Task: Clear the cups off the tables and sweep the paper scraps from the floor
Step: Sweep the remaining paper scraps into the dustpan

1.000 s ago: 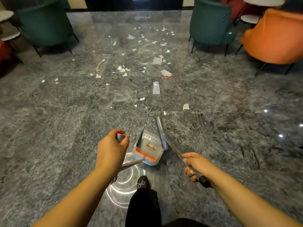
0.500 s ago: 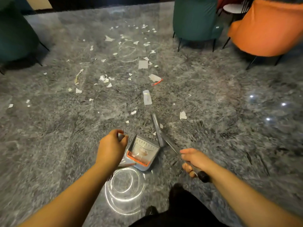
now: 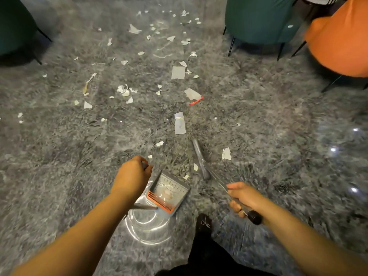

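Several white paper scraps (image 3: 179,123) lie scattered over the grey marbled floor ahead of me, a few close to the tools. My left hand (image 3: 131,178) grips the top of the handle of a grey dustpan (image 3: 169,193) with an orange comb edge; the pan rests on the floor with some debris inside. My right hand (image 3: 242,197) holds the thin metal handle of a broom (image 3: 200,159), whose grey head lies on the floor just right of the pan. No cups are in view.
A green chair (image 3: 260,18) and an orange chair (image 3: 342,38) stand at the back right, and another green chair (image 3: 14,26) at the back left. My dark shoe (image 3: 203,223) is below the dustpan. Ceiling lights glare on the floor.
I have stepped forward; the scraps and chairs are nearer. Dustpan and broom moved along with me, and both hands keep the same hold on their handles.
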{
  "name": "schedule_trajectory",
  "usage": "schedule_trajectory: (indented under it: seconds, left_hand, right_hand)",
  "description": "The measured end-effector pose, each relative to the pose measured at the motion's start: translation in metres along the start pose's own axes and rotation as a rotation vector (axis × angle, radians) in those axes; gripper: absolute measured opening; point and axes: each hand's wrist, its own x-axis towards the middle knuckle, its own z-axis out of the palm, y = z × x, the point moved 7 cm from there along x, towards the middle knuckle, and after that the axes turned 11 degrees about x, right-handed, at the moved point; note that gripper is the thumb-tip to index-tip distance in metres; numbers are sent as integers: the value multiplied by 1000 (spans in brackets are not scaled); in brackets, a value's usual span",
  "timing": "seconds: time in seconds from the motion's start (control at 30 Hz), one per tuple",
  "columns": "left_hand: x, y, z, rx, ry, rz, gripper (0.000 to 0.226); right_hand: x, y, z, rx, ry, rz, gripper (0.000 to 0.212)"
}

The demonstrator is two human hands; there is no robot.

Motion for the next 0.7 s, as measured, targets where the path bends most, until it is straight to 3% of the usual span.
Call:
schedule_trajectory:
  seconds: [0.47,0.7]
  left_hand:
    - [58,9,3,28,-42,57,13]
    - [64,11,5,38,-86,110,13]
  right_hand:
    - [79,-63,-10,-26,91,107,40]
    - [93,-74,12,-179,49,152,19]
